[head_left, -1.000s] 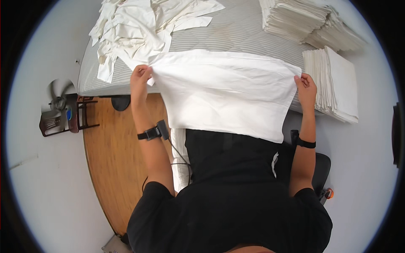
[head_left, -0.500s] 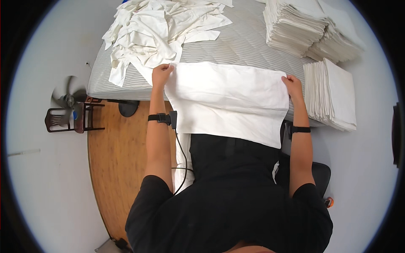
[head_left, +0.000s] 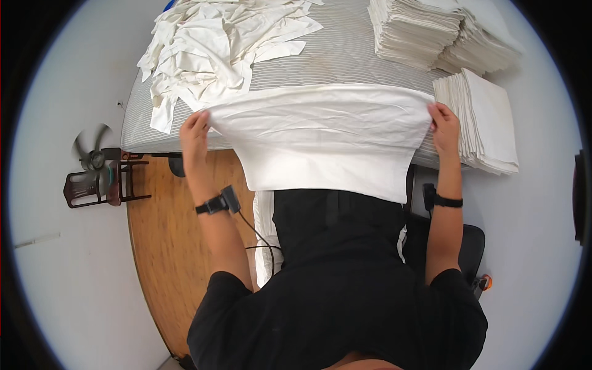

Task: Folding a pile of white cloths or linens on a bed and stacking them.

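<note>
A white cloth [head_left: 320,135] is stretched wide between my two hands, over the near edge of the mattress and my lap. My left hand [head_left: 195,131] pinches its far left corner, close to a heap of crumpled white cloths [head_left: 203,49]. At the far right corner, my right hand [head_left: 444,126] grips the fabric beside a stack of flat white cloths [head_left: 487,120]. Along the far edge the cloth is pulled taut, with fine wrinkles below it. Its near edge hangs over my black clothing.
The striped mattress [head_left: 339,49] lies in front of me. Taller stacks of folded white cloths [head_left: 413,34] stand at its far right. To the left, a fan [head_left: 95,159] is by a dark wooden chair [head_left: 111,185] on the wood floor [head_left: 166,246]. A black seat [head_left: 472,250] shows at my right.
My hands have moved apart, the left one farthest outward and slightly nearer me. The cloth's far edge has been pulled out wider and tauter. The whole view has shifted slightly.
</note>
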Available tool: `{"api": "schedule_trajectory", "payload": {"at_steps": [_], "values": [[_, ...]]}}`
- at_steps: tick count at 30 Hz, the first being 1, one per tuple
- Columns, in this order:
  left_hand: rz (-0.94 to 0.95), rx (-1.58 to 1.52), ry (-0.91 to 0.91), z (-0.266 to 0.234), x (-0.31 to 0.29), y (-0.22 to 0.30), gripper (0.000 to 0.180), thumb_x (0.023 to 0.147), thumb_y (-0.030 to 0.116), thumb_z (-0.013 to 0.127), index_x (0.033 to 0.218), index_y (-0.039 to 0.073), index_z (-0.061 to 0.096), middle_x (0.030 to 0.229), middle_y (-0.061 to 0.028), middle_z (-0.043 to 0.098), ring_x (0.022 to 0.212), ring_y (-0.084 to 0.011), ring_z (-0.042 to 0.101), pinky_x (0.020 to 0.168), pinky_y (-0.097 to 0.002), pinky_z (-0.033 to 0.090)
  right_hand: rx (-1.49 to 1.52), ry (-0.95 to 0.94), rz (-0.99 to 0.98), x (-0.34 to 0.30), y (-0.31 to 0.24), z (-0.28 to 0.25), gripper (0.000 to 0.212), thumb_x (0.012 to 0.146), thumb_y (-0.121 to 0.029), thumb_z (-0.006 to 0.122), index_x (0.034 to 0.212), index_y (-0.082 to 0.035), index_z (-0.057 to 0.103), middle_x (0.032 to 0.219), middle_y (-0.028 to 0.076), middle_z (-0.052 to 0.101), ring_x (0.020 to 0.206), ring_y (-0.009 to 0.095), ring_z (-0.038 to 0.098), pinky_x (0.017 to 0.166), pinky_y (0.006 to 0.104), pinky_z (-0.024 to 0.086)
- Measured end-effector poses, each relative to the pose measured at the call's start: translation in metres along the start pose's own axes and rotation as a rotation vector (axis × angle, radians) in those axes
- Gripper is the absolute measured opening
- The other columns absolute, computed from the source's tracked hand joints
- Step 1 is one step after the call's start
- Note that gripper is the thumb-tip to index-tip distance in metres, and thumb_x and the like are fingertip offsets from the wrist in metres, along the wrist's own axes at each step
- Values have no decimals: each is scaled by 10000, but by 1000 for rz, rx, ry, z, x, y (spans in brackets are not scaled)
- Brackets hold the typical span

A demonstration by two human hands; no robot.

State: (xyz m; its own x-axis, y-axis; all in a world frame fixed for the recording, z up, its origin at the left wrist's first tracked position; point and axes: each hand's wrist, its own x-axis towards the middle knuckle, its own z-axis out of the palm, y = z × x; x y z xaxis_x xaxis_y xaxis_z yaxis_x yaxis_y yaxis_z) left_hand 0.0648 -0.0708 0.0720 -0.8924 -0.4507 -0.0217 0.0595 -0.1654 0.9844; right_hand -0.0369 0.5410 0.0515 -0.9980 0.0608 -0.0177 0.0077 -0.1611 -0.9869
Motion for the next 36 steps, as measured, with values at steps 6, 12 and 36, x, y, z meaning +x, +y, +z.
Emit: {"api": "schedule_trajectory", "payload": {"at_steps": [6, 12, 36], "values": [[123, -161, -91, -40, -39, 42, 148, 881, -39, 660, 1024, -23, 692, 994, -54, 674, 838, -113, 601, 749, -238, 469, 136, -63, -138, -52, -67, -15, 140, 942, -55, 626, 1078, -19, 624, 838, -19, 626, 644, 9, 471, 522, 173, 319], [178, -171, -99, 3, -7, 75, 166, 898, -22, 653, 1063, -28, 668, 1000, -57, 668, 854, -116, 603, 763, -242, 479, 96, -167, -220, -37, -112, -3, 164, 929, -27, 628, 1091, -4, 627, 901, 5, 653, 696, 23, 530, 559, 169, 371], [22, 442, -274, 14, -59, 34, 138, 901, -23, 617, 1018, -3, 688, 941, -34, 692, 928, -97, 608, 842, -238, 451, -644, 13, -140, -102, -53, -46, 126, 862, 30, 613, 968, -4, 673, 881, -30, 632, 745, 56, 478, 716, 205, 409]]}}
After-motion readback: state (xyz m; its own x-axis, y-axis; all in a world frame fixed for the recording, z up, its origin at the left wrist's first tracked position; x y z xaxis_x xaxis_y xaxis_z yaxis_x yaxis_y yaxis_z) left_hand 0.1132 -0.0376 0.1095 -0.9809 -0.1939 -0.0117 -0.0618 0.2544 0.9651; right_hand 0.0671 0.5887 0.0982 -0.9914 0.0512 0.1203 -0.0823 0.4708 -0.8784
